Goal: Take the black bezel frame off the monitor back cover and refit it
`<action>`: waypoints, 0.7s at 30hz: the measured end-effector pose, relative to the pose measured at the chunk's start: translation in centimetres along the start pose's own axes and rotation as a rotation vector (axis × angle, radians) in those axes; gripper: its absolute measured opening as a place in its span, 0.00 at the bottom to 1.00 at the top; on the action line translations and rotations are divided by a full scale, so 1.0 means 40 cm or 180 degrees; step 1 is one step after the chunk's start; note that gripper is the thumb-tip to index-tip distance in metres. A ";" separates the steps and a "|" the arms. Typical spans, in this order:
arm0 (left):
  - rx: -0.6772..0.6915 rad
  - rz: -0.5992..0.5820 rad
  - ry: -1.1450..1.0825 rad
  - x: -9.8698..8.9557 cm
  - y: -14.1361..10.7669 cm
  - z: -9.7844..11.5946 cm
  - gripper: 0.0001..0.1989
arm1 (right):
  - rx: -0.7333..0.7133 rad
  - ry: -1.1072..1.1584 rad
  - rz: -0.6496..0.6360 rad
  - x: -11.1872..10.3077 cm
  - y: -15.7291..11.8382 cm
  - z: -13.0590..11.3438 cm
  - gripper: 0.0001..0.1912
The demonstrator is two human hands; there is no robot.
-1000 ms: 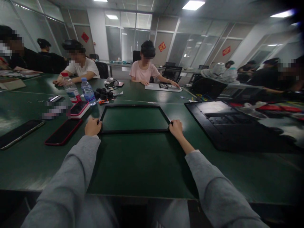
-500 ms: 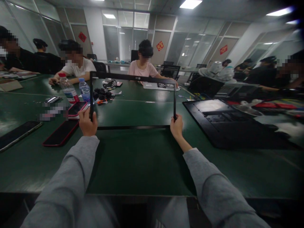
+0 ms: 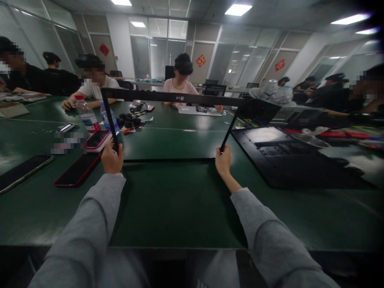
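Between my hands stands a thin black screen bezel [image 3: 162,95], an open rectangular frame with an LG logo on its upper bar that looks upside down. My left hand [image 3: 112,158] is closed round the lower part of its left side. On the opposite side, my right hand [image 3: 223,161] pinches the bezel low down. The frame is tilted, its upper bar looking wider than the lower one, which is close to the green table [image 3: 177,204]. Whether the lower bar touches the table I cannot tell.
Left of me lie a red-edged phone [image 3: 77,169], another phone [image 3: 25,172] and two bottles, one red-capped [image 3: 87,114]. A large black panel [image 3: 279,160] lies to the right. Across the table, a person in pink [image 3: 181,85] works near black cables [image 3: 130,121].
The bezel's upper bar has tilted towards me and now looks wider and larger, with the logo clearer. Both hands keep their grip in nearly the same places.
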State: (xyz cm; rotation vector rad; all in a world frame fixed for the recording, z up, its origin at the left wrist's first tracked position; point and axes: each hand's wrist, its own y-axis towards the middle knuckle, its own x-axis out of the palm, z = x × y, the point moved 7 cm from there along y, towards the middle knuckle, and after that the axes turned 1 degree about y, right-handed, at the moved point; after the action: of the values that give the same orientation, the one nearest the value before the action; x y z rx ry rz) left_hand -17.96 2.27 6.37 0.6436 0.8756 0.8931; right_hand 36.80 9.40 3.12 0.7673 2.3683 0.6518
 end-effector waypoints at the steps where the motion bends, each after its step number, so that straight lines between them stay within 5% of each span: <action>1: -0.0033 -0.0030 0.0004 0.002 0.000 -0.002 0.24 | -0.0016 0.0000 0.0001 0.000 0.000 0.000 0.17; 21: -0.0114 0.0031 -0.0079 0.006 0.001 -0.011 0.23 | 0.0001 0.0006 0.0028 -0.002 0.000 -0.003 0.16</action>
State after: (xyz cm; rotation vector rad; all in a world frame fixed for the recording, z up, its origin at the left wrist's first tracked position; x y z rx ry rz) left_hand -18.26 2.56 6.09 0.6272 0.8331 0.9057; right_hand 36.79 9.32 3.25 0.7781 2.3680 0.6561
